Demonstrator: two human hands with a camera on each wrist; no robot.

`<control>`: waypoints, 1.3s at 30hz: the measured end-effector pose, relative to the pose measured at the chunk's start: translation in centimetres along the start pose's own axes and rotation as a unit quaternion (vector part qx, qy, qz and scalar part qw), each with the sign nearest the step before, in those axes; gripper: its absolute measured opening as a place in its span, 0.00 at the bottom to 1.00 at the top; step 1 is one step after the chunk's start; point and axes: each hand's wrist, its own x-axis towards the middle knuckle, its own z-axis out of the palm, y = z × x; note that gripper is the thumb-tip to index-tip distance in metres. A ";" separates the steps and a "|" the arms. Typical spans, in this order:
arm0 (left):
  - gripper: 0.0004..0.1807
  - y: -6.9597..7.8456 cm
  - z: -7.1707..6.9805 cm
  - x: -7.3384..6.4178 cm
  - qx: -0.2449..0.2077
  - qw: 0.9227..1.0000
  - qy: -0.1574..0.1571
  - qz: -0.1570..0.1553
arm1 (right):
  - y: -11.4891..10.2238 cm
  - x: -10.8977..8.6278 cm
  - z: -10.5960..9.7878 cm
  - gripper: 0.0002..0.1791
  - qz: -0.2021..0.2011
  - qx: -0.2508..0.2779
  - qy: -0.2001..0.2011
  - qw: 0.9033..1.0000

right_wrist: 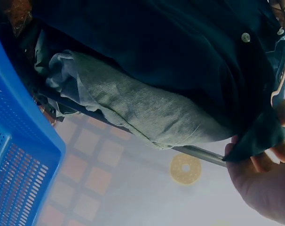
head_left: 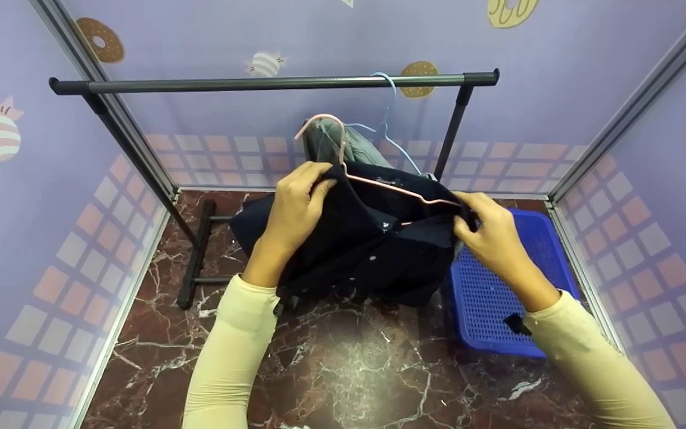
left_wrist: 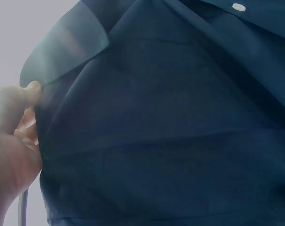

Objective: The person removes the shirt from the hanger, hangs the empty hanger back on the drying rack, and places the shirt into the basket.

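A dark navy button-up shirt hangs between my two hands in the head view, its collar spread apart. My left hand pinches its collar side near the hanger's hook. On the other side, my right hand grips the cloth between thumb and fingers. A pink hanger lies partly inside the shirt, with its hook sticking up free of the rack's bar. The left wrist view has the shirt front filling most of it. In the right wrist view, my thumb and fingers hold a shirt corner.
A dark metal clothes rack stands behind the shirt. From its bar hangs a light blue hanger with a grey-green garment. A blue perforated basket sits on the marbled floor at the right. Patterned panels enclose the space.
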 end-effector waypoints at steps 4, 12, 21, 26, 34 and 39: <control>0.08 -0.3 -0.2 -0.1 -0.004 1.000 0.011 0.000 | 0.2 -0.1 -0.3 0.28 0.016 0.041 -0.008 0.999; 0.09 -0.4 0.0 0.0 -0.013 1.000 0.011 0.007 | 1.4 0.2 -1.3 0.23 0.129 0.250 -0.056 0.958; 0.10 -0.3 0.3 0.0 -0.013 1.000 0.011 0.005 | 2.9 -1.0 -0.6 0.29 0.124 0.598 -0.098 0.786; 0.10 -0.2 0.3 0.0 -0.015 1.000 0.011 0.006 | 3.5 -1.6 -0.2 0.29 0.119 0.683 -0.126 0.710; 0.09 0.2 0.2 -0.1 -0.020 1.000 0.018 0.005 | 4.4 -2.4 0.3 0.33 0.072 0.750 -0.171 0.635; 0.08 0.3 0.4 -0.1 -0.020 0.999 0.026 0.005 | 4.0 -2.9 0.8 0.35 0.072 0.757 -0.159 0.630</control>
